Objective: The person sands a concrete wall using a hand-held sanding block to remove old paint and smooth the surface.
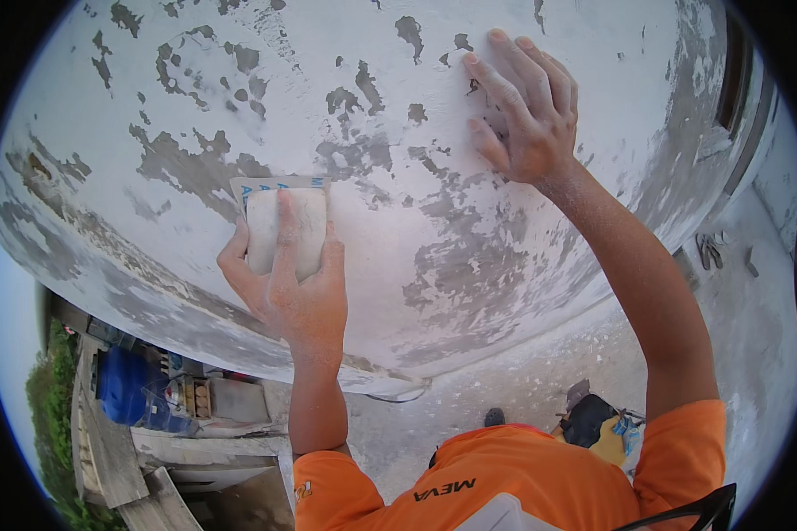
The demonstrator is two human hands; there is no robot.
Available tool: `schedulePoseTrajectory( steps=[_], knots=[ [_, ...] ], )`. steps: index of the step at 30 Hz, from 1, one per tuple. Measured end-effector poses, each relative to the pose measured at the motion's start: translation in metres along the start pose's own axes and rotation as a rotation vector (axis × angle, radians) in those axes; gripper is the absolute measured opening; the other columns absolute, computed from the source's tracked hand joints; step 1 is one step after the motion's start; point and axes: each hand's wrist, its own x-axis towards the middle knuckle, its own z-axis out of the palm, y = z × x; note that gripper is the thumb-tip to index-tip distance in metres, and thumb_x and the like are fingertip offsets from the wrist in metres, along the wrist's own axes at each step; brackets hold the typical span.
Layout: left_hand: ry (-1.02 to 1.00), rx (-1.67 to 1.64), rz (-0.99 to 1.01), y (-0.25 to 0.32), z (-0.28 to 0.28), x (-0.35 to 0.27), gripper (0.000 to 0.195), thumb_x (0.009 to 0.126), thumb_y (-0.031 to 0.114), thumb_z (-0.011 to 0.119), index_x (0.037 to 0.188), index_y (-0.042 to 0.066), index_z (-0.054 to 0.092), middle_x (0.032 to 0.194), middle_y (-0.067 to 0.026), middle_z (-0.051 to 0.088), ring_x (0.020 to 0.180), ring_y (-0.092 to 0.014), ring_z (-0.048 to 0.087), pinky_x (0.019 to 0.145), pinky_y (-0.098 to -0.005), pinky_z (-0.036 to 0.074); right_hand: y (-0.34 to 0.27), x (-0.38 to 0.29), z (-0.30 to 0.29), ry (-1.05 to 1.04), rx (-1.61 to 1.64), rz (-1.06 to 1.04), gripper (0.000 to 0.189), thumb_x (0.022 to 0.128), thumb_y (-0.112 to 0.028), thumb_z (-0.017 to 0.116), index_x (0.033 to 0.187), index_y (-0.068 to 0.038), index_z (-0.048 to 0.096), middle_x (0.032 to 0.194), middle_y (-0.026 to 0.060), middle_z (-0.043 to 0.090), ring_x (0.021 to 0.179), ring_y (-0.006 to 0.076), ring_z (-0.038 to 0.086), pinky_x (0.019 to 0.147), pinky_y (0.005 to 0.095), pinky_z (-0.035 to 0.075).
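My left hand grips a pale, worn block with a sheet of abrasive paper between it and the wall; the blue-printed backing shows past the block's top edge. Fingers lie along the block's sides and one over its face. To the right and higher up, my right hand rests on the wall with fingers apart, holding nothing. Pale dust coats both hands. The wall has white paint or filler with many grey patches where the coating is gone.
A window frame is at the upper right. On the concrete floor lie a pair of sandals and a heap with a black bag or cloth. Beyond the wall's edge, lower left, stand a blue barrel and boards.
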Motion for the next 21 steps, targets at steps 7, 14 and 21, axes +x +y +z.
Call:
schedulePoseTrajectory(
  steps=[7,14,21],
  knots=[
    [-0.211,0.058,0.206,0.03,0.025,-0.03,0.07,0.073,0.016,0.09,0.14,0.033,0.079,0.139,-0.013,0.057,0.12,-0.036,0.059,0.097,-0.0492,0.057,0.014,-0.005,-0.002,-0.129,-0.02,-0.083,0.071,0.103,-0.058,0.067,0.166,-0.029,0.053,0.178,0.0131,0.038,0.162,0.0362,0.035,0.133,0.0508,0.03],
    [-0.064,0.082,0.11,0.021,0.012,-0.003,0.07,0.075,0.02,0.088,0.143,0.035,0.077,0.14,-0.0133,0.06,0.12,-0.033,0.058,0.097,-0.0461,0.055,0.055,-0.006,-0.014,-0.242,-0.01,-0.335,0.075,0.098,-0.067,0.07,0.165,-0.037,0.054,0.177,0.0121,0.04,0.163,0.0344,0.037,0.133,0.0512,0.035],
    [-0.116,0.054,0.22,0.033,0.023,-0.009,0.067,0.079,0.025,0.089,0.144,0.032,0.076,0.142,-0.0097,0.061,0.115,-0.032,0.056,0.088,-0.043,0.048,0.052,-0.01,-0.016,-0.19,0.02,-0.29,0.069,0.094,-0.059,0.075,0.158,-0.036,0.064,0.174,0.0118,0.046,0.16,0.0332,0.043,0.131,0.0514,0.038]
  ],
)
